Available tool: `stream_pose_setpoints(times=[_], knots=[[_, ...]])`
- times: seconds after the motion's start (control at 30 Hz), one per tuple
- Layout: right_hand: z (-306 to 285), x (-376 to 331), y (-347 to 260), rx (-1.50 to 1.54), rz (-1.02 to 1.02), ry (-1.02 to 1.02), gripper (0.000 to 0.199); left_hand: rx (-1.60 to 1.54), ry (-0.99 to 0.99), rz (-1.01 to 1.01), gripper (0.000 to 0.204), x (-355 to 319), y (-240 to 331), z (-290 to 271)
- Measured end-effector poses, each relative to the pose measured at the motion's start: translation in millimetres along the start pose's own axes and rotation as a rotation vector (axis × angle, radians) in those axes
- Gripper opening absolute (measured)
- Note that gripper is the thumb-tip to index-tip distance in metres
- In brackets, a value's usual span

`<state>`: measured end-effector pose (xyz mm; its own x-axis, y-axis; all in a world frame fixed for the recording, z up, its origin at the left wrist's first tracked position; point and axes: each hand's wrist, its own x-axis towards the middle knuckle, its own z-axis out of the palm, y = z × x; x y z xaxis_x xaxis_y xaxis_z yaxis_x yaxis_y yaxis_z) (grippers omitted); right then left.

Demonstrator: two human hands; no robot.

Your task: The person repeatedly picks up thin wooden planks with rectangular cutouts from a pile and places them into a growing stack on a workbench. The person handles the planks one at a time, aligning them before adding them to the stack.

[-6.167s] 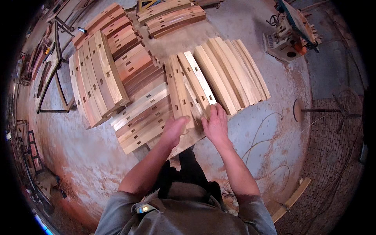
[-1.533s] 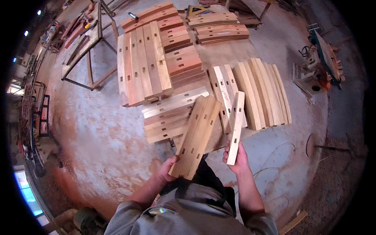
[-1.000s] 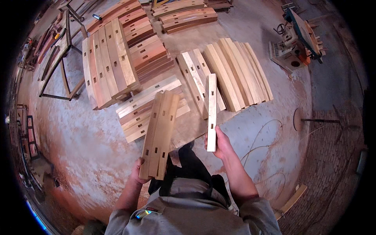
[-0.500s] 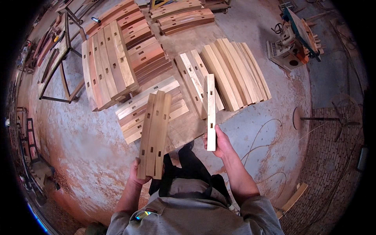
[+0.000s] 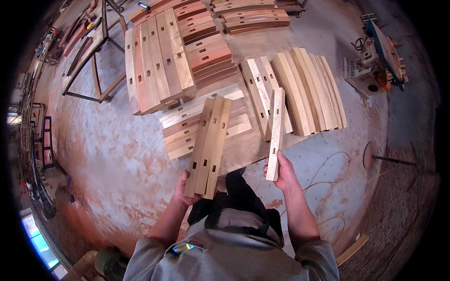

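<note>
My left hand (image 5: 186,189) is closed around the lower end of three slotted wooden bars (image 5: 205,149), held side by side and leaning slightly right. Their far ends overlap the view of a low group of slotted bars (image 5: 180,121) lying crosswise. In my right hand (image 5: 285,174) is one pale wooden bar (image 5: 277,129), gripped near its lower end, with small rectangular slots along its face. Its upper part stands in front of a pair of slotted bars (image 5: 255,82) on the board below. Some fingers of both hands are hidden behind the wood.
A large stack of slotted bars (image 5: 159,61) lies far left of centre, beside reddish bars (image 5: 206,56). Right of centre are plain pale bars (image 5: 311,93). A metal frame (image 5: 96,70) stands left, a machine (image 5: 375,61) far right, and a hose (image 5: 337,161) crosses the floor.
The whole view has swung, so the stacks and both hands appear further right. The bar in my right hand now tilts slightly. Both hands keep their grip.
</note>
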<state>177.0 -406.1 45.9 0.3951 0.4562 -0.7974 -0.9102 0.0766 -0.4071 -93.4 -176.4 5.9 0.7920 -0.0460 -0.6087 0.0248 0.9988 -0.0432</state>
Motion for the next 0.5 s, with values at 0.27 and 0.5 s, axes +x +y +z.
stream_pose_setpoints(times=[0.27,0.5], knots=[[4.2,2.0,2.3,-0.081,-0.023,0.016,0.031,-0.07,-0.017,-0.041,0.101,-6.6,0.9,9.9],[17.3,0.8,0.5,-0.212,-0.062,0.069,0.029,-0.011,-0.23,-0.127,0.099,-10.8,0.8,51.8]])
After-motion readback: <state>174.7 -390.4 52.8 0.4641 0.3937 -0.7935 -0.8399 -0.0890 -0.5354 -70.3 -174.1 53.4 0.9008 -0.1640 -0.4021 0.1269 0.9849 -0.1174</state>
